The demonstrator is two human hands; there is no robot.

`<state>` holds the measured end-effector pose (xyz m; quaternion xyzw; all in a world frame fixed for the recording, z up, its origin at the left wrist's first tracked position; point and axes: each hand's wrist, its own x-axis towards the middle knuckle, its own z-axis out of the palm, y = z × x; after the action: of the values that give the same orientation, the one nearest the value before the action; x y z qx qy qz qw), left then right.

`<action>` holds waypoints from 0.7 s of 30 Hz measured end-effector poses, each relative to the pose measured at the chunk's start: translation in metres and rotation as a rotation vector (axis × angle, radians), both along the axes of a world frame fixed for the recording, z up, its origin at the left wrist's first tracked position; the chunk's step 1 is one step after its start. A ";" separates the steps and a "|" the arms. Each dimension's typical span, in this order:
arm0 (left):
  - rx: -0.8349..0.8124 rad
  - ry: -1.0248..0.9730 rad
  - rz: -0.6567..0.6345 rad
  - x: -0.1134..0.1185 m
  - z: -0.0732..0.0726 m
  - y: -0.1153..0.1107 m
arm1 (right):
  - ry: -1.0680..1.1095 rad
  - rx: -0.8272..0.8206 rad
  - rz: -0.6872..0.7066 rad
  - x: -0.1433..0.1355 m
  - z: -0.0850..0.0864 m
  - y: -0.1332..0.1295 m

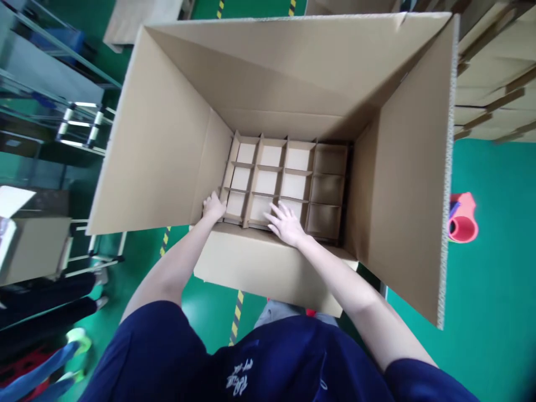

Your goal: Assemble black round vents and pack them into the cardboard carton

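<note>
White print on the navy shirt, too blurred to read

Glossy green floor with yellow-black striped tape, metal racks left, stacked cardboard right.
</note>
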<state>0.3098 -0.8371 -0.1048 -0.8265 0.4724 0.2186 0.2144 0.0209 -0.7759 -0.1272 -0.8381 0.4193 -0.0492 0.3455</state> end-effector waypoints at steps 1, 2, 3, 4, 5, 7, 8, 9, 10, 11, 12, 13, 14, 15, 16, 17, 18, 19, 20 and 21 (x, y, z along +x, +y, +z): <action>0.040 -0.004 0.012 0.008 0.000 0.003 | -0.031 -0.022 0.099 0.019 -0.004 -0.006; 0.074 0.006 0.009 0.016 -0.002 0.006 | -0.055 -0.046 0.198 0.038 -0.010 -0.013; 0.110 0.020 0.002 0.022 -0.006 0.008 | -0.070 -0.070 0.295 0.056 -0.017 -0.020; 0.141 0.034 -0.008 0.028 -0.010 0.011 | -0.070 -0.087 0.385 0.071 -0.026 -0.026; 0.166 0.047 -0.020 0.032 -0.016 0.013 | -0.057 -0.095 0.465 0.082 -0.037 -0.030; 0.198 0.064 -0.044 0.038 -0.028 0.015 | -0.009 -0.090 0.580 0.093 -0.059 -0.036; 0.207 0.069 -0.055 0.040 -0.034 0.015 | 0.014 -0.083 0.613 0.094 -0.070 -0.038; 0.214 0.073 -0.066 0.041 -0.039 0.015 | 0.029 -0.077 0.631 0.094 -0.079 -0.039; 0.219 0.077 -0.078 0.043 -0.042 0.015 | 0.034 -0.074 0.640 0.093 -0.085 -0.039; 0.221 0.080 -0.091 0.045 -0.045 0.015 | 0.035 -0.073 0.643 0.092 -0.089 -0.039; 0.221 0.083 -0.105 0.047 -0.047 0.014 | 0.031 -0.073 0.644 0.092 -0.090 -0.039; 0.220 0.087 -0.121 0.049 -0.047 0.013 | 0.021 -0.074 0.647 0.091 -0.089 -0.039; 0.220 0.093 -0.138 0.052 -0.047 0.012 | 0.003 -0.076 0.649 0.089 -0.085 -0.040; 0.219 0.099 -0.155 0.055 -0.046 0.011 | -0.019 -0.081 0.637 0.085 -0.079 -0.041; 0.217 0.106 -0.171 0.058 -0.046 0.010 | -0.038 -0.089 0.600 0.080 -0.072 -0.043; 0.214 0.111 -0.185 0.060 -0.045 0.009 | -0.042 -0.094 0.525 0.072 -0.065 -0.045; 0.212 0.115 -0.197 0.063 -0.045 0.007 | -0.014 -0.086 0.398 0.062 -0.057 -0.049; 0.210 0.118 -0.206 0.065 -0.046 0.006 | 0.056 -0.048 0.227 0.050 -0.049 -0.053; 0.208 0.122 -0.214 0.066 -0.047 0.005 | 0.157 0.019 0.043 0.038 -0.043 -0.058; 0.207 0.126 -0.220 0.067 -0.049 0.004 | 0.267 0.104 -0.116 0.027 -0.037 -0.062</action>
<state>0.3772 -0.8335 -0.1534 -0.7277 0.5476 0.2927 0.2913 0.0474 -0.8380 -0.1640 -0.7924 0.5113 0.0644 0.3263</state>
